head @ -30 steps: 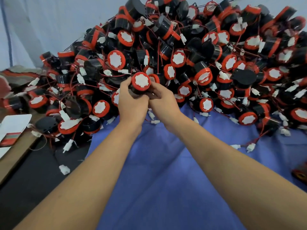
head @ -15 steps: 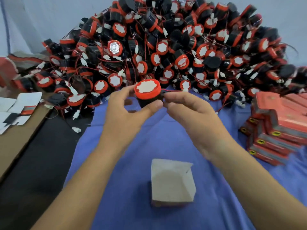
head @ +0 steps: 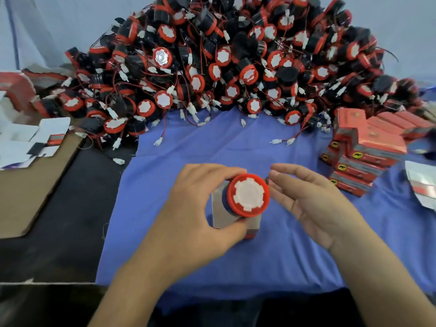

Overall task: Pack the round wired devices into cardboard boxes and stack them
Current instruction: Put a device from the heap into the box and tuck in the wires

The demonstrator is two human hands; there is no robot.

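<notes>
My left hand (head: pixel 198 208) grips a round black device with a red rim and white face (head: pixel 247 195), holding it just over an open grey cardboard box (head: pixel 218 213) on the blue cloth. My right hand (head: pixel 316 204) hovers beside the device on its right, fingers loosely spread and holding nothing I can see. The device's wire is hidden. A big heap of the same wired devices (head: pixel 236 62) fills the back of the table. Packed red boxes (head: pixel 363 152) are stacked at the right.
Flat unfolded white box blanks (head: pixel 26 142) lie on a brown cardboard sheet (head: pixel 30 190) at the left. Another flat blank (head: pixel 422 182) sits at the right edge. Loose white connectors (head: pixel 158 141) trail onto the blue cloth (head: pixel 236 147).
Both hands came down and toward me from the heap with one device. It now sits over the open box, and my right hand has let go of it.
</notes>
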